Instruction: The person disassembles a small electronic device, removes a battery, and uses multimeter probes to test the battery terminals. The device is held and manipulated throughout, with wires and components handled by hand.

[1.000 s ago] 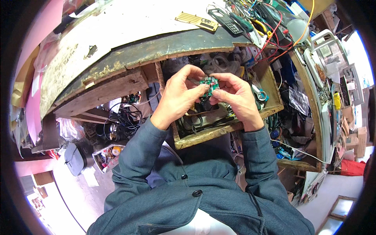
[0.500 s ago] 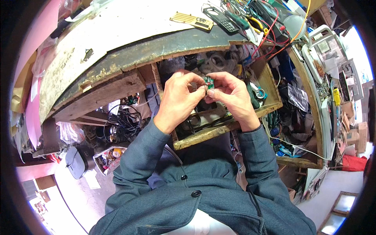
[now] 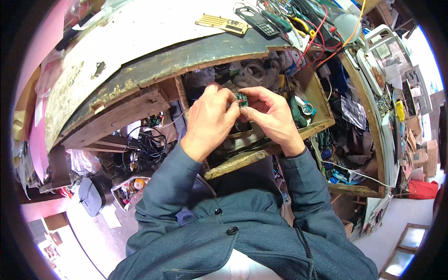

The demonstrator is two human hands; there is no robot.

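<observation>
A small green circuit board (image 3: 242, 99) is pinched between the thumb and fingers of my right hand (image 3: 275, 116), above an open wooden drawer (image 3: 242, 163). Against the board's left edge, my left hand (image 3: 207, 122) has its fingers curled and closed; what they hold, if anything, is hidden behind the knuckles. Under both hands the drawer contains loose parts, a roll of clear tape (image 3: 254, 71) and a green-handled tool (image 3: 297, 112).
On the bench top (image 3: 154, 28) lie a yellow slotted plate (image 3: 221, 24), a black keypad housing (image 3: 256, 22), a green-handled screwdriver (image 3: 276, 20) and red leads (image 3: 322, 35). A second cluttered drawer (image 3: 359, 190) stands at right. Black cables (image 3: 151, 142) tangle below the bench.
My left hand has turned, its fingers curling further and drawing slightly left from the board. The board has shifted a little left with my right hand. The whole view has shifted slightly.
</observation>
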